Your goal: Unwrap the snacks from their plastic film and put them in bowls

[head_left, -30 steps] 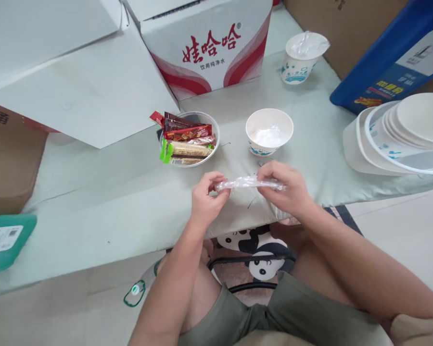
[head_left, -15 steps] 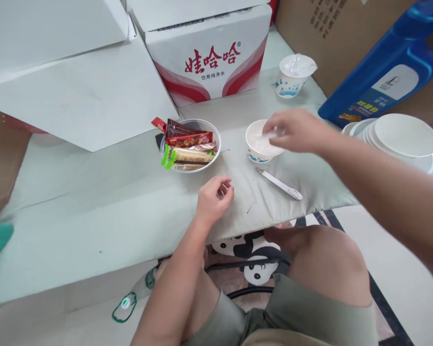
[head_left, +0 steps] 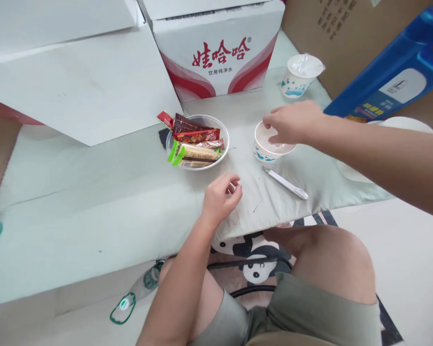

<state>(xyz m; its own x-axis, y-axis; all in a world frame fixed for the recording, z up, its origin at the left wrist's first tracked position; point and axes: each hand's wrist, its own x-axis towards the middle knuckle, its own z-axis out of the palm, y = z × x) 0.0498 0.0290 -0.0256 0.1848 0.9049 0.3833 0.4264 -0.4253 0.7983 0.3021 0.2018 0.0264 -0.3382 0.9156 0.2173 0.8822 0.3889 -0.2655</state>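
Observation:
My right hand (head_left: 292,122) is over a white paper bowl (head_left: 265,154) with blue print, its fingertips reaching inside the rim. Thumb and fingers look apart, and I see nothing held between them. Pale, see-through material lines the bowl. Just in front of it lies a white utility knife (head_left: 286,183). My left hand (head_left: 222,198) hovers near the table's front edge, loosely curled, with a gap at the thumb and nothing in it. Beyond it stands a clear round bowl (head_left: 226,144) filled with several wrapped snack sticks (head_left: 198,153) in red, brown and green-tipped packets.
A white and red carton (head_left: 220,67) stands at the back. To its right are a paper cup (head_left: 298,81) with plastic film inside and a leaning blue bottle (head_left: 382,72). White bowls (head_left: 407,124) sit partly behind my right forearm. A plastic bottle (head_left: 140,288) lies below the table.
My right hand has lowered its fingers into the paper bowl; the whitish bit at its fingertips no longer shows. The view has shifted slightly. My left hand keeps its curled pose.

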